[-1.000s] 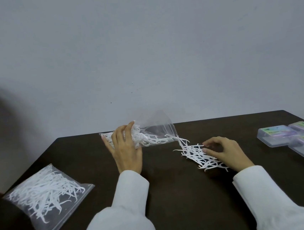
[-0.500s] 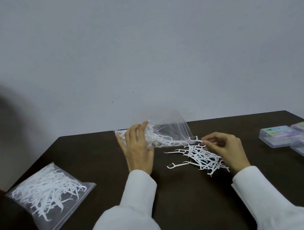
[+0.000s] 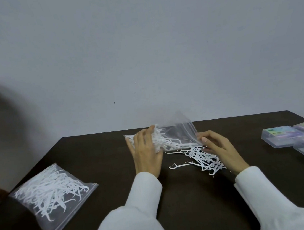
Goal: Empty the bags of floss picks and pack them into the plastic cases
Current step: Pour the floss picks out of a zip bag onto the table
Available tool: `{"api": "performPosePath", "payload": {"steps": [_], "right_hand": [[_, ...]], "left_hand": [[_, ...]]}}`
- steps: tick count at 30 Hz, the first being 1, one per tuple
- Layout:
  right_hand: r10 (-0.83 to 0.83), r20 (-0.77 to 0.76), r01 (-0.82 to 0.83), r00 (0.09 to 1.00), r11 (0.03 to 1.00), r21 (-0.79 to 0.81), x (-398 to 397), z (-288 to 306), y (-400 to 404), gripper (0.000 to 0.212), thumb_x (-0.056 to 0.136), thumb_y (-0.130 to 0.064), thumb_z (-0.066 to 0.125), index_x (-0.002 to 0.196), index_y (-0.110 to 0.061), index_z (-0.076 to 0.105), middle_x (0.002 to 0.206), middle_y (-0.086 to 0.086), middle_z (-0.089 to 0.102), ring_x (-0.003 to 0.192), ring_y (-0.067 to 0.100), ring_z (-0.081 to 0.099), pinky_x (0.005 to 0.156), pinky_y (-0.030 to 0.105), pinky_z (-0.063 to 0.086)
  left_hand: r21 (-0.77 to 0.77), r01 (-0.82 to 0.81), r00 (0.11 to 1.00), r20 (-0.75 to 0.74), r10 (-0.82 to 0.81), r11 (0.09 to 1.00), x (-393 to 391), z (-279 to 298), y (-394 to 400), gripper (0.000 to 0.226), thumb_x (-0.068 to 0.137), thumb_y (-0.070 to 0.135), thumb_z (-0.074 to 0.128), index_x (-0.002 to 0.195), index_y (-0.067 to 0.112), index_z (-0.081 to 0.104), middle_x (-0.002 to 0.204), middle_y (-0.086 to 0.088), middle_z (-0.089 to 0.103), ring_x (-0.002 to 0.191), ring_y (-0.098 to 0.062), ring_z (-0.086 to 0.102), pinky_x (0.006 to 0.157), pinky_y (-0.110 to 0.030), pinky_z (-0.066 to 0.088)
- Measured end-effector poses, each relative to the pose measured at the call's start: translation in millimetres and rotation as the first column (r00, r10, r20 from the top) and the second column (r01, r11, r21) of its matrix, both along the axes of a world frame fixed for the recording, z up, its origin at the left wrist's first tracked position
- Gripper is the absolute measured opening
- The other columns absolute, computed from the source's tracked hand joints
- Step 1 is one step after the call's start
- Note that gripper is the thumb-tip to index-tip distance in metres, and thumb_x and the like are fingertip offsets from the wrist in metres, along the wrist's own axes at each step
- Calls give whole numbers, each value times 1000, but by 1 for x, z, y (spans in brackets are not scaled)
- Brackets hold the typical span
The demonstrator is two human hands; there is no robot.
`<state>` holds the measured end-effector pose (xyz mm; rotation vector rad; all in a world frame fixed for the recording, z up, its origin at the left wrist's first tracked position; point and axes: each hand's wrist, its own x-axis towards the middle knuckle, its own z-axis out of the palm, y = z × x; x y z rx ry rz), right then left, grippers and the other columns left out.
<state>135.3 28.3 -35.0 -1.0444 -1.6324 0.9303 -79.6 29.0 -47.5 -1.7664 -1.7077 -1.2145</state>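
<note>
Floss picks half out of the bag, mouth toward the right hand

Floss picks (image 3: 203, 158) lie in a loose pile on the table (image 3: 183, 195) at centre right of the frame, just under the mouth of the bag (image 3: 177, 132). More picks are bunched inside at its closed end. The bag's long axis runs left to right, the mouth pointing right and tipped down.

The left hand (image 3: 145, 152) lies at the closed end, fingers curled round the bunched plastic, a firm grip. The right hand (image 3: 219, 145) is nearer the mouth and the pile, wrist low over the picks; its fingertips pinch the bag's lower lip. A second bag (image 3: 49, 193), full, lies at lower left. The cases (image 3: 298, 136) sit at the right edge, lids apparently shut.
</note>
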Motion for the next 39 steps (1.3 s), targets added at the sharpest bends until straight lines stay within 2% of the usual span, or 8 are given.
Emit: {"api": "performPosePath", "payload": {"steps": [7, 14, 18, 22, 28, 31, 36, 39], "right_hand": [[83, -171, -113, 982, 979, -171, -2, 7, -1, 34, 93, 2, 35, 109, -9, 64, 111, 5, 67, 70, 19, 65, 65, 25, 53], [76, -56, -83, 996, 988, -131, -1, 6, -3, 44, 82, 13, 42, 100, -16, 69, 106, 1, 69, 73, 18, 59, 75, 32, 49], [131, -54, -136, 990, 984, -112, -1, 7, -5, 20, 89, -8, 54, 98, -18, 69, 92, 4, 68, 62, 7, 55, 61, 17, 46], [198, 134, -178, 971, 973, -144, -1, 2, -3, 19, 85, -18, 62, 100, -29, 63, 106, -16, 61, 93, -1, 58, 79, 16, 49], [193, 236, -144, 952, 967, -210, -6, -2, -4, 26, 83, -43, 53, 101, -27, 62, 116, -5, 60, 105, 9, 57, 81, 10, 45], [249, 267, -175, 931, 946, -272, -5, 0, -6, 12, 84, -33, 61, 96, -30, 57, 102, -12, 55, 91, 3, 55, 71, 7, 43], [260, 275, -192, 926, 948, -253, -8, 1, -10, 3, 85, -28, 63, 88, -27, 63, 95, -10, 62, 88, 9, 60, 75, 11, 48], [230, 279, -183, 932, 966, -185, -7, -4, -7, 33, 77, -47, 58, 98, -23, 64, 104, -6, 64, 98, 13, 61, 90, 28, 49]], "left_hand": [[-123, 158, 984, -68, -167, 980, 7, -5, 0, 110, 49, 32, 86, 138, 24, 20, 114, -6, 38, 110, -24, 36, 112, -57, 18], [42, 22, 971, -239, -11, 999, 10, -4, -1, 123, 35, -12, 71, 143, 13, 18, 112, -8, 35, 109, -24, 36, 104, -66, 22], [112, -35, 950, -303, 67, 993, 14, 1, -6, 111, 36, -7, 73, 137, 12, 31, 111, -6, 37, 108, -23, 39, 111, -63, 15], [142, -14, 942, -331, 61, 990, 19, 1, -9, 106, 38, -3, 76, 134, 13, 34, 112, -5, 38, 107, -22, 40, 112, -57, 8], [163, 9, 945, -324, 45, 987, 21, 2, -13, 102, 37, 1, 79, 130, 12, 38, 111, -4, 39, 106, -21, 41, 108, -62, 17], [155, 20, 937, -349, 36, 988, 22, 0, -12, 104, 38, 6, 85, 131, 13, 38, 112, -4, 40, 107, -20, 41, 112, -58, 13], [157, 42, 934, -357, 17, 987, 23, -1, -11, 105, 40, 10, 88, 131, 13, 37, 112, -4, 40, 107, -20, 42, 112, -51, 6], [189, 35, 948, -316, 27, 981, 22, 3, -12, 97, 42, -5, 77, 130, 12, 39, 111, -4, 40, 106, -21, 41, 113, -51, 3]]}}
